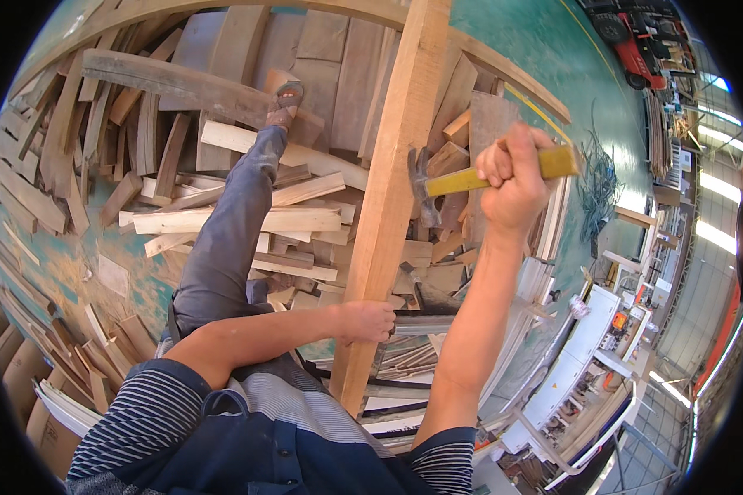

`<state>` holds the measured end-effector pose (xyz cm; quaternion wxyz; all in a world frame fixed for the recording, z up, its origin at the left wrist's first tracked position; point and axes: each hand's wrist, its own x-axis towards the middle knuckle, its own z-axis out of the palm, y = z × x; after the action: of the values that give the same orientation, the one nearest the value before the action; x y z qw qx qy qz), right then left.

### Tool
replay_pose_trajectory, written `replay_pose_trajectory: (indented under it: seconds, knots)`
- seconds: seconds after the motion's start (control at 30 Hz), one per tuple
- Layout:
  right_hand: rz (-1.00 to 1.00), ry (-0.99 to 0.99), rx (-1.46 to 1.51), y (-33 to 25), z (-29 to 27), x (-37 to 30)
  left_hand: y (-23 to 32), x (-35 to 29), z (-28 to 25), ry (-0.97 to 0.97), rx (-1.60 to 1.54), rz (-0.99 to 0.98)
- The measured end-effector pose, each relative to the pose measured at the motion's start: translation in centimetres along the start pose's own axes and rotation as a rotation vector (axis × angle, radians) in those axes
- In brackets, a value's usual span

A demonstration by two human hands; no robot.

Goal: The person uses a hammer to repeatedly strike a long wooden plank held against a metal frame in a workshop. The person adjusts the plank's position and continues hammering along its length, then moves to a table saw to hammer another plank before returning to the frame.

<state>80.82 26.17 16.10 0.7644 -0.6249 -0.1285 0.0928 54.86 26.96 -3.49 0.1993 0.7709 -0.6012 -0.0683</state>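
Note:
My right hand [516, 173] is raised on the right, its fingers wrapped round the yellow handle of a claw hammer [462, 181]. The dark metal head points left, close to the long wooden beam [396, 157] in this view; whether it touches cannot be told. That pale, squared beam runs from the top edge down toward my body. Lower down, my left hand [367, 322] lies across the beam with its fingers curled over the right edge. A small dark spot shows at those fingers, too small to name.
Loose boards and offcuts [239, 221] lie heaped under and left of the beam. My left foot [285, 103] rests on the pile. A curved timber [512, 74] crosses at upper right. Farther right are tangled strapping [600, 190], a red forklift [636, 54] and a white machine [565, 371].

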Motion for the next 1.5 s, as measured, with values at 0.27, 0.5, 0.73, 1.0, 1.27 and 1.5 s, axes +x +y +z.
replay_pose_trajectory:
  seconds: [0.27,0.5,0.73,1.0,1.27,1.5]
  knots:
    - [0.151,0.130,-0.235,0.7,3.6,4.7,-0.2,0.2,-0.2,-0.043,-0.092,-0.002]
    - [0.279,0.164,-0.287,3.3,5.8,11.0,0.1,0.1,0.5,0.062,-0.031,-0.040]
    - [0.295,0.594,-0.222,6.2,1.6,17.7,0.4,0.4,1.2,0.079,0.012,-0.033]
    - [0.013,0.868,0.185,3.6,-8.2,3.5,0.5,0.3,1.1,0.061,0.014,-0.062]
    - [-0.314,1.001,0.232,0.1,-6.4,-14.9,0.2,0.3,0.2,-0.043,-0.030,-0.046]
    - [-0.225,0.248,0.028,-2.5,-5.7,-12.3,-0.2,0.2,-0.2,-0.025,-0.065,-0.008]
